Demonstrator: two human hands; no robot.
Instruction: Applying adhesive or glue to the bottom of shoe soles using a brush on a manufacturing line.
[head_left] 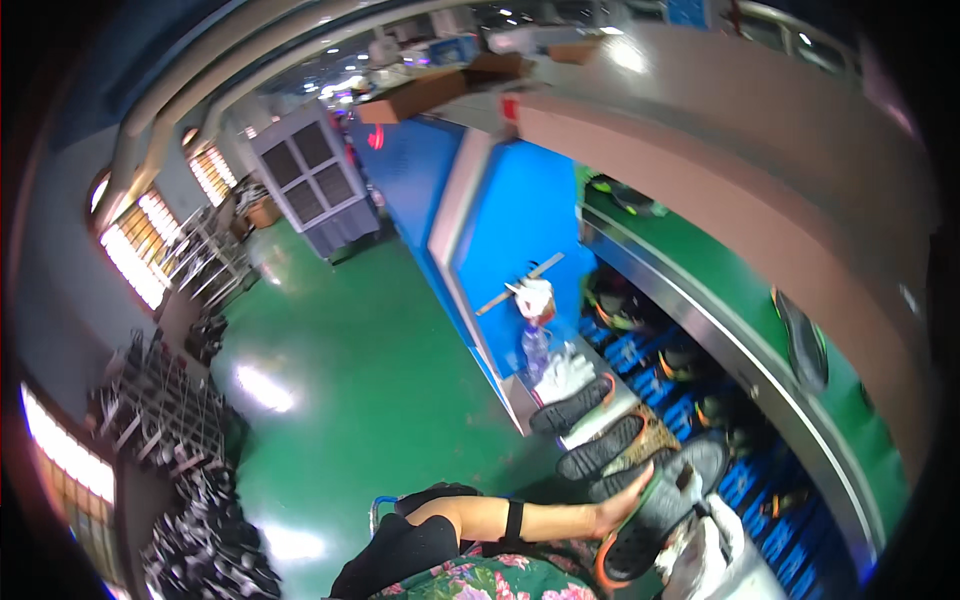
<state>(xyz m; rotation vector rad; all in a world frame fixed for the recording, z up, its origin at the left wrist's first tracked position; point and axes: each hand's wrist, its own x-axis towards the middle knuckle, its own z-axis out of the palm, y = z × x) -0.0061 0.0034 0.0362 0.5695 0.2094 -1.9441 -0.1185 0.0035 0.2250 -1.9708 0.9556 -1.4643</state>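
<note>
Low at the right of the head view, my bare left hand (625,506) is closed on the edge of a dark grey shoe (630,552) with an orange rim. A black band (514,520) circles that forearm. My right hand (716,545), in a white glove, is at the shoe's other side with its fingers bent onto it. Blur and the shoe partly hide its grip. Just beyond the hands, dark soles (600,447) with orange edges lie on the narrow ledge. A loose white glove (564,377) rests there beside a clear plastic bottle (535,348).
To the right, a conveyor (700,290) with a green belt and metal rail carries a shoe (798,340). Shoes sit among blue holders (735,485) below it. A blue panel (520,220) stands ahead. Racks (170,410) and dark piled items line the green floor's (350,370) left side.
</note>
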